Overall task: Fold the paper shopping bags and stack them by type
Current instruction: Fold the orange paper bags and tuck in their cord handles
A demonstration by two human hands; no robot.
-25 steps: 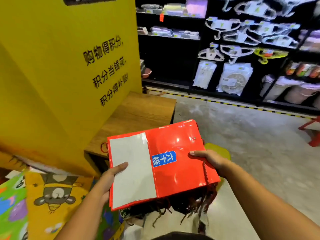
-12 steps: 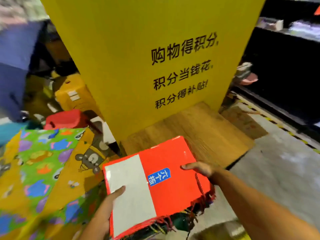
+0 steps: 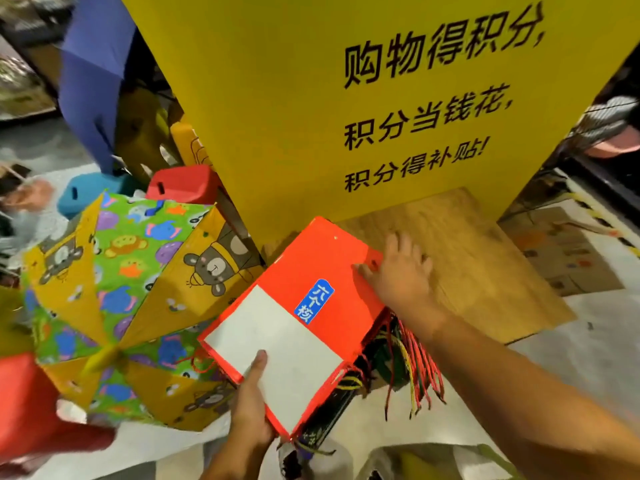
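Squarely over the near left corner of the wooden platform (image 3: 485, 258), at the foot of the yellow pillar (image 3: 294, 116), we held a flattened stack of red paper bags (image 3: 325, 268), its far corner above the boards; whether it touched them we could not tell. Our left hand (image 3: 249, 407) clamped the near edge, thumb flat on the white panel (image 3: 280, 344), the other fingers hidden beneath. Our right hand (image 3: 401, 275), blurred, lay at the far right edge, fingers splayed and straight over the wood, only the thumb touching red. Cord handles (image 3: 415, 362) in red, yellow and green hung loose from the stack's right side, off the platform. An open cartoon-print umbrella (image 3: 121, 289) crowded in just beside the stack on the left.

The step, as we judged it, was to lay these bags down as one type's pile. Doing it well meant sliding the stack on flat, far corner first, and squaring it to the platform's near and left edges. The glossy faces looked apt to slip, so the left grip ought to hold until the wood took the weight, the right palm pressing from above. The dangling cords wanted tucking aside, lest they tilt the pile.
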